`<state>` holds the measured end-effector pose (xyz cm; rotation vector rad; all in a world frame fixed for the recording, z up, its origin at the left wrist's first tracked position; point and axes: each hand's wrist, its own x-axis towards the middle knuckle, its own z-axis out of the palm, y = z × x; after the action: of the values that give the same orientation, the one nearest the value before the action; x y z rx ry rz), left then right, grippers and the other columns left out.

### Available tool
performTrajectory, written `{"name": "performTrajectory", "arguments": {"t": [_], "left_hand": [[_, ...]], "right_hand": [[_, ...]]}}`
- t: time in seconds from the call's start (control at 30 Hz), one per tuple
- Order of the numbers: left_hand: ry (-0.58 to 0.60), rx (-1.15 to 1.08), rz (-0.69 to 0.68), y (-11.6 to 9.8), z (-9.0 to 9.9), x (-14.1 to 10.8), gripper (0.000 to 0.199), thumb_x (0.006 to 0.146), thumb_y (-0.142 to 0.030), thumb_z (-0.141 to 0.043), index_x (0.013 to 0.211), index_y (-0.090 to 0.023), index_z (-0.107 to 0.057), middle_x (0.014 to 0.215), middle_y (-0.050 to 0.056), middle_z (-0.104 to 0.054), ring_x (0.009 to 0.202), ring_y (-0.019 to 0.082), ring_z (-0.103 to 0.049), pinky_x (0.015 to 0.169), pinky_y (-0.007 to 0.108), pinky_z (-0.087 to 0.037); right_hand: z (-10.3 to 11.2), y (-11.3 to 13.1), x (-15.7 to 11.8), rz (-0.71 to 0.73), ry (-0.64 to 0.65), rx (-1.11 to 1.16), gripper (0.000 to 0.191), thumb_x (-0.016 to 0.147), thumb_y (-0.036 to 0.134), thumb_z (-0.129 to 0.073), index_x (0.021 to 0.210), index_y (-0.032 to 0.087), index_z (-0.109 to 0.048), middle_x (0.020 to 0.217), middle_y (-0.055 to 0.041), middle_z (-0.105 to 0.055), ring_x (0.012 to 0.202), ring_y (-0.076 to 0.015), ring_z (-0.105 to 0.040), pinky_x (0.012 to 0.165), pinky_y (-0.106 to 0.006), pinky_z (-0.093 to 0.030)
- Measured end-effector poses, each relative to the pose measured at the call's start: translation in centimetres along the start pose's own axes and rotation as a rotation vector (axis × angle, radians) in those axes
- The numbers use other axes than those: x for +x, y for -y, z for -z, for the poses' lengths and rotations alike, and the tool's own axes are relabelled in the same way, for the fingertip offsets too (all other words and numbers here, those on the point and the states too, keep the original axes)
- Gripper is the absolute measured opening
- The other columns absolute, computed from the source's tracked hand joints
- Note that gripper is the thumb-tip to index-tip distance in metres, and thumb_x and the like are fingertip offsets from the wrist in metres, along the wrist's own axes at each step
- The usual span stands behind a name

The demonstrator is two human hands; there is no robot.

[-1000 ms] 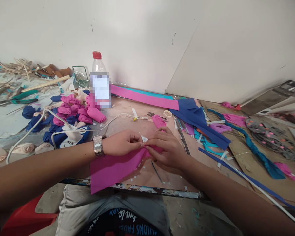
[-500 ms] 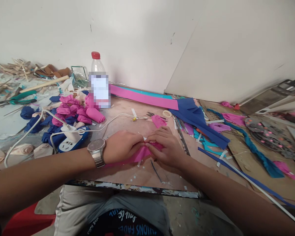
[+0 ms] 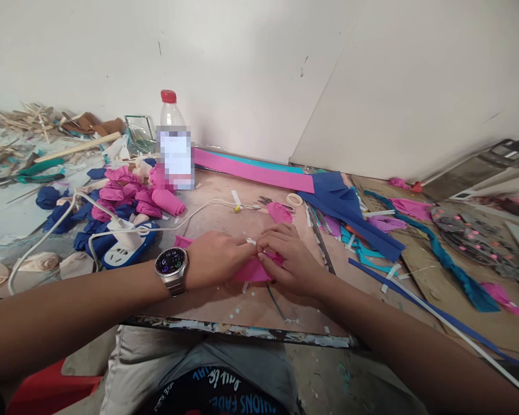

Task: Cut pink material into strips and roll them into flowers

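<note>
My left hand [image 3: 218, 257], with a watch on its wrist, is closed on a strip of pink paper [image 3: 254, 270] above the near part of the table. Pressed against it, my right hand [image 3: 290, 259] pinches the same strip with its thumb and fingers. The hands meet at the fingertips, and the strip shows below them and beyond the left wrist. Part of the strip is hidden by the fingers. Just past my right hand lies a small crumpled pink piece [image 3: 279, 212].
Pink and blue rolled flowers [image 3: 125, 193] and a power strip [image 3: 123, 251] with a white cable lie left. A bottle [image 3: 171, 112] stands behind a phone [image 3: 176, 158]. Blue paper [image 3: 335, 196] and a tape ring [image 3: 294, 200] are right of centre. Green-handled pliers [image 3: 43, 167] lie far left.
The left wrist has turned slightly, and the watch face is now lit. The pink strip has shifted, with an end now showing beyond the left wrist. Both hands still hold it.
</note>
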<state>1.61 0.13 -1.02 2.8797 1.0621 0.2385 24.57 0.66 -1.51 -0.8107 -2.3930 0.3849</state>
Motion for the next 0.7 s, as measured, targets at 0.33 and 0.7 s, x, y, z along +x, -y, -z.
{"name": "performTrajectory", "arguments": {"t": [0.33, 0.7], "left_hand": [[-0.026, -0.27, 0.145, -0.32, 0.36, 0.07, 0.021, 0.101, -0.031, -0.057, 0.102, -0.019, -0.074, 0.087, 0.006, -0.078, 0.077, 0.022, -0.07, 0.067, 0.032, -0.038], [-0.067, -0.5, 0.133, -0.12, 0.64, 0.0, 0.022, 0.097, -0.035, -0.058, 0.088, -0.019, -0.07, 0.074, 0.001, -0.069, 0.066, 0.016, -0.055, 0.065, 0.03, -0.031]], "right_hand": [[0.06, -0.26, -0.21, -0.009, -0.051, 0.037, 0.006, 0.094, 0.018, -0.067, 0.094, 0.024, -0.069, 0.09, -0.0016, -0.074, 0.097, -0.0235, -0.062, 0.094, -0.041, -0.039], [0.07, -0.04, -0.05, 0.045, -0.01, 0.03, 0.003, 0.097, 0.02, -0.063, 0.094, 0.023, -0.063, 0.092, -0.0017, -0.073, 0.096, -0.0229, -0.064, 0.096, -0.044, -0.037]]}}
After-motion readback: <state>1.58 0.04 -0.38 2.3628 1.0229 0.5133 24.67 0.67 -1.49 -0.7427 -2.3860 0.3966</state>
